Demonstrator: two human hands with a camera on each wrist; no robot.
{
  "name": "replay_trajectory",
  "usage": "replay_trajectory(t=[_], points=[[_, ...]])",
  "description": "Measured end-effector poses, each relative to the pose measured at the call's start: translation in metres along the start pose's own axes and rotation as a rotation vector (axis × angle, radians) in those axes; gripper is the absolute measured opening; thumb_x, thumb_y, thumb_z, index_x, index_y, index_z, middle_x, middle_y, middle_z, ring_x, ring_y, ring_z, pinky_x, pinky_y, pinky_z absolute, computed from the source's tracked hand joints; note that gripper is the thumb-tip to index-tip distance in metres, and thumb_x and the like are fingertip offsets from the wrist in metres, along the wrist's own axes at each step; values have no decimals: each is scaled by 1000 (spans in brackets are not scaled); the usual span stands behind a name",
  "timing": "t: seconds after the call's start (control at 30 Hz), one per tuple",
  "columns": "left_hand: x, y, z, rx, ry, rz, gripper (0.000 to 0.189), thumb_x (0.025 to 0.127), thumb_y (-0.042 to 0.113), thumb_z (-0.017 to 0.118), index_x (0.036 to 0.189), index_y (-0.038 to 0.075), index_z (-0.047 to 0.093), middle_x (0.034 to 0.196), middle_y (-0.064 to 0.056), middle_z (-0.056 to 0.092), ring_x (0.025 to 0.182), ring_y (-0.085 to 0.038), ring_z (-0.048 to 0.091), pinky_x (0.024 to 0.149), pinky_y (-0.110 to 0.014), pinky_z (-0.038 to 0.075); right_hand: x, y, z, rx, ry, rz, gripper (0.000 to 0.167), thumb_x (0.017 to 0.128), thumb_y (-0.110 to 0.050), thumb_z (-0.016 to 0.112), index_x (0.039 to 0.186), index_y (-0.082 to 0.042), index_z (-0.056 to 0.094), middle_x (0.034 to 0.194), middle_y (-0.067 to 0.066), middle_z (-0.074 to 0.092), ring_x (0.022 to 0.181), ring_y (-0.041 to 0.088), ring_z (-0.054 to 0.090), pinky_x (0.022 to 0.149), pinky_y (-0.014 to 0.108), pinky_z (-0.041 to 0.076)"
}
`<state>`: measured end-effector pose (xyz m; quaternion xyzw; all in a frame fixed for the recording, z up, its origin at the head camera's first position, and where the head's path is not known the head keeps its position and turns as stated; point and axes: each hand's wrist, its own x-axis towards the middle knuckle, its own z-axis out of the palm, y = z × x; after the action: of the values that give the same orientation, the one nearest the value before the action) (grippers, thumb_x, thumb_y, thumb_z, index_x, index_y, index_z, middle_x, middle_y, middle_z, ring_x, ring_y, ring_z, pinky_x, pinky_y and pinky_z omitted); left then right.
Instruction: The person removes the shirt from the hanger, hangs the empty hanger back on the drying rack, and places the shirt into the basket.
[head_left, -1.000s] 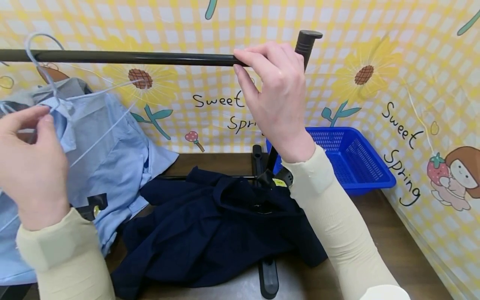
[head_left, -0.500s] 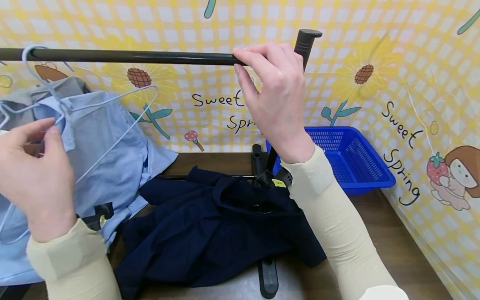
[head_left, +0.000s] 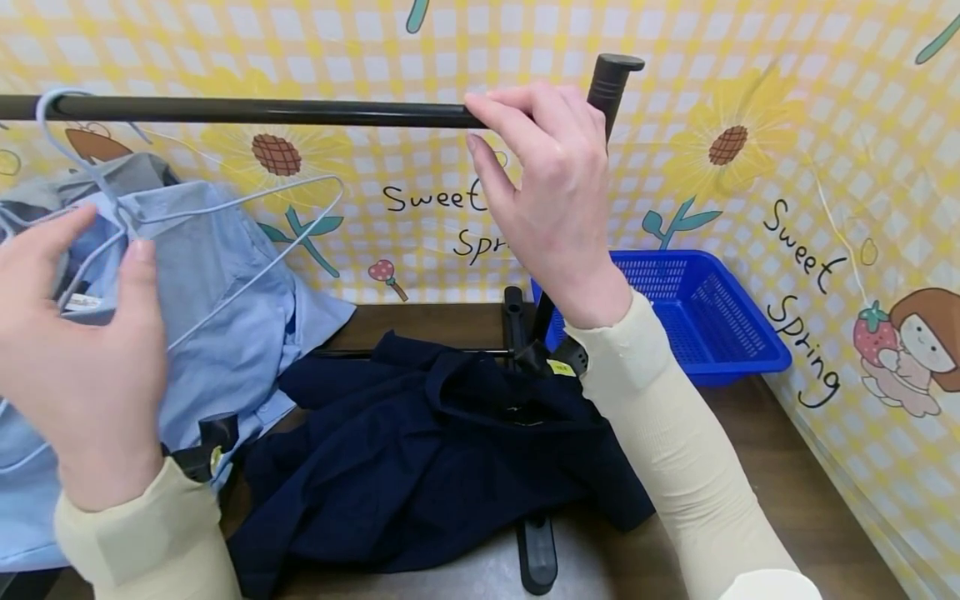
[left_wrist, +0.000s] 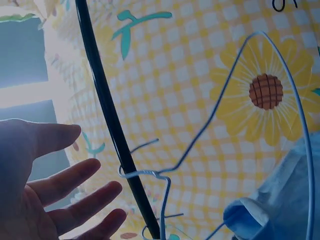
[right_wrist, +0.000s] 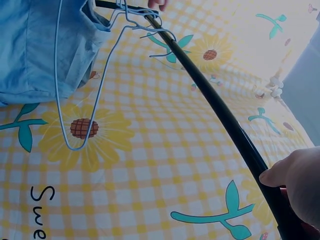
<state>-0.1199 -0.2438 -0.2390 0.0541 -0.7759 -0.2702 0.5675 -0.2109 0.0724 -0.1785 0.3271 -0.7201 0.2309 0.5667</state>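
Observation:
A light-blue wire hanger [head_left: 247,193] hangs by its hook over the black rod [head_left: 300,112] of a rack. My left hand [head_left: 90,342] is beside the hanger's neck with thumb and fingers spread; the left wrist view shows these fingers [left_wrist: 75,180] apart from the wire. My right hand [head_left: 551,196] holds the rod near its right end, fingertips over the top and thumb beneath. Behind the hanger are a light-blue shirt [head_left: 225,250] and a grey garment [head_left: 142,175]. A navy garment [head_left: 435,467] lies below the rod.
A blue plastic basket [head_left: 697,317] stands at the back right on the brown table [head_left: 757,450]. The rack's capped post [head_left: 611,83] rises behind my right hand, and its black foot [head_left: 537,558] shows under the navy garment. A patterned cloth [head_left: 420,50] covers the wall.
The hanger settles onto the rod and its right arm turns further right. My left hand lets go of its wire, opening its fingers. My right hand stays at the rod.

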Motion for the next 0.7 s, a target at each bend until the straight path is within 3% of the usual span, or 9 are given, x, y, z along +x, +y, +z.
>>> replay_trajectory(t=[0.2, 0.47, 0.6, 0.7], points=[[-10, 17, 4, -108, -43, 127, 43, 94, 40, 70, 125, 11, 74, 128, -3, 69, 124, -24, 59, 107, -37, 36, -4, 0, -4, 22, -44, -31, 34, 103, -26, 62, 126, -3, 72, 120, 12, 68, 114, 29, 56, 104, 37, 35], [-36, 26, 18, -211, -249, 227, 52, 90, 40, 74, 131, 9, 70, 135, -8, 65, 126, -34, 58, 104, -56, 38, -19, 1, -25, 125, -117, -102, 46, 98, -28, 71, 131, 3, 66, 136, 19, 62, 136, 33, 47, 117, 39, 27], [-52, 23, 30, -251, -385, 307, 67, 90, 56, 71, 137, 8, 65, 140, -10, 60, 129, -37, 54, 105, -59, 37, -39, -3, -37, 238, -81, -39, 45, 92, -22, 77, 128, 3, 68, 133, 17, 64, 132, 30, 52, 111, 42, 38], [-68, 20, 39, -269, -503, 375, 82, 87, 69, 67, 142, 8, 61, 146, -13, 55, 131, -40, 51, 106, -61, 35, -60, -4, -45, 289, -125, 35, 47, 96, -33, 73, 128, 1, 68, 133, 14, 64, 128, 29, 55, 108, 43, 40]])
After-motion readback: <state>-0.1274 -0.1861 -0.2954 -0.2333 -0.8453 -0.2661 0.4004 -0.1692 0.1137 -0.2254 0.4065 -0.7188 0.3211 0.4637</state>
